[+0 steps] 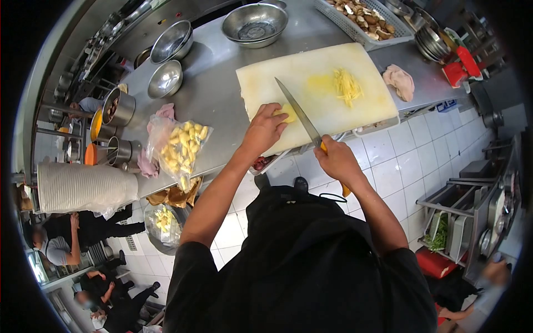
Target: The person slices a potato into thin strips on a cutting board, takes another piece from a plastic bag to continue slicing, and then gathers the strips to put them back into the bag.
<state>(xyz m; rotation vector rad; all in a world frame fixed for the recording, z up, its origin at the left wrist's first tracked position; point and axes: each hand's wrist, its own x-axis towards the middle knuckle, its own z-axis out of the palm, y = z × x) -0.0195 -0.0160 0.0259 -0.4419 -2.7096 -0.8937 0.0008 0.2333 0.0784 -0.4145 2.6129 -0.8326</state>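
A long kitchen knife (pixel 300 112) with a yellow-orange handle is gripped in my right hand (pixel 337 159), its blade slanting up and left across the white cutting board (pixel 261 80). My left hand (pixel 264 127), fingers curled, presses a peeled yellow vegetable (pixel 288 113) onto the board just left of the blade. Most of that piece is hidden beneath the fingers. Further right on the same board lies a small heap of thin yellow strips (pixel 348 87). A wet yellow stain spreads beside them.
Left of the board sits a clear bag of peeled yellow pieces (pixel 183 147). Metal bowls (pixel 254 25) and a grey basket of mushrooms (pixel 363 22) stand behind. A pink cloth (pixel 398 82) lies right, stacked white containers (pixel 86 187) left. Other people (pixel 61 250) are at lower left.
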